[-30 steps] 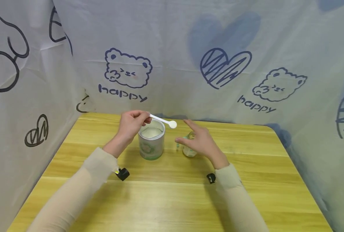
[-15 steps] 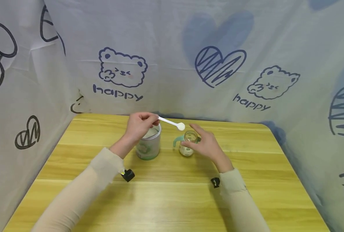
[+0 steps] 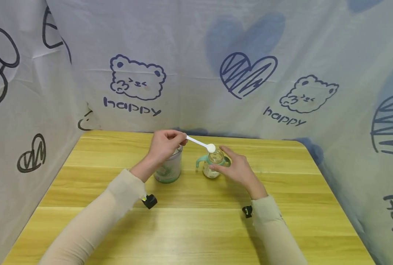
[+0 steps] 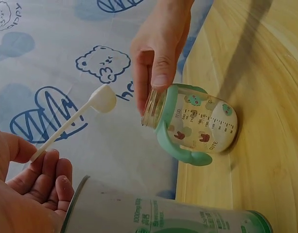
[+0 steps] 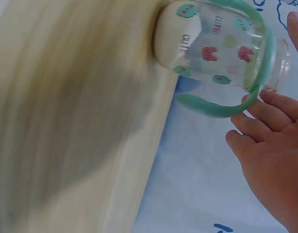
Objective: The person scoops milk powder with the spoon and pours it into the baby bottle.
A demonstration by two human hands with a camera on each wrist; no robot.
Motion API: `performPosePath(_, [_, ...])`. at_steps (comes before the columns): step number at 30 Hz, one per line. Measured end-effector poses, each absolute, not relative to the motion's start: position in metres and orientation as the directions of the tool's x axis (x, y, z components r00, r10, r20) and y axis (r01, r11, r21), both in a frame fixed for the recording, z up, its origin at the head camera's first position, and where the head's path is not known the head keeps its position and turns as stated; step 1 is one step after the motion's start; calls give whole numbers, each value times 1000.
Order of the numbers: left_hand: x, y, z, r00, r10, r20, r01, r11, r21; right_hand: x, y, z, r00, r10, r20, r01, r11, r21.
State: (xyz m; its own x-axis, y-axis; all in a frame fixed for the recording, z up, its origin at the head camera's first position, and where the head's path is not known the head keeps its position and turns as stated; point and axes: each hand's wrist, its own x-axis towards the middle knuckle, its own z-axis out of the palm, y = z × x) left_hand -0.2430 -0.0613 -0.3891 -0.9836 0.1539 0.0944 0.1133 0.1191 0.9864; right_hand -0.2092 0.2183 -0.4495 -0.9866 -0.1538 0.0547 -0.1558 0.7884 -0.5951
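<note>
My left hand (image 3: 163,147) pinches the end of a white measuring scoop (image 3: 199,142) between thumb and fingers. White powder fills the scoop's bowl, which is just above the mouth of a clear baby bottle (image 3: 211,171). In the left wrist view the bottle (image 4: 202,121) has a teal two-handled collar, printed figures and some whitish content at its base. Around the bottle's neck my right hand (image 3: 240,170) spreads its thumb and fingers; in the right wrist view these fingers (image 5: 265,116) are fairly straight, close to the collar. Whether they press on it cannot be told.
A powder can (image 3: 168,171) with green print stands left of the bottle, partly hidden under my left hand. Both stand on a wooden table (image 3: 196,228). Behind it hangs a white cloth (image 3: 189,92) with blue drawings.
My left hand has carried the filled scoop rightward from above the can to over the bottle's mouth. The right hand has shifted slightly right and down, around the bottle's neck.
</note>
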Motion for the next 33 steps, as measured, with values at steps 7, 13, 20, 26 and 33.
performPosePath(7, [-242, -53, -391, -980, 176, 89, 115, 144, 983, -210, 220, -460, -989, -142, 48, -140, 768, -625])
performPosePath(13, [-244, -47, -394, -976, 187, 111, 146, 188, 971, -211, 223, -463, -989, -141, 52, -142, 767, -625])
performPosePath(20, [-247, -43, -396, -969, 192, 154, 196, 224, 955, -212, 225, -465, -986, -154, 63, -160, 769, -619])
performPosePath(26, [-246, -39, -397, -963, 193, 187, 232, 248, 941, -214, 227, -468, -982, -165, 88, -184, 764, -619])
performPosePath(33, [-246, -38, -399, -957, 194, 214, 263, 283, 922, -214, 226, -468, -980, -170, 103, -198, 764, -614])
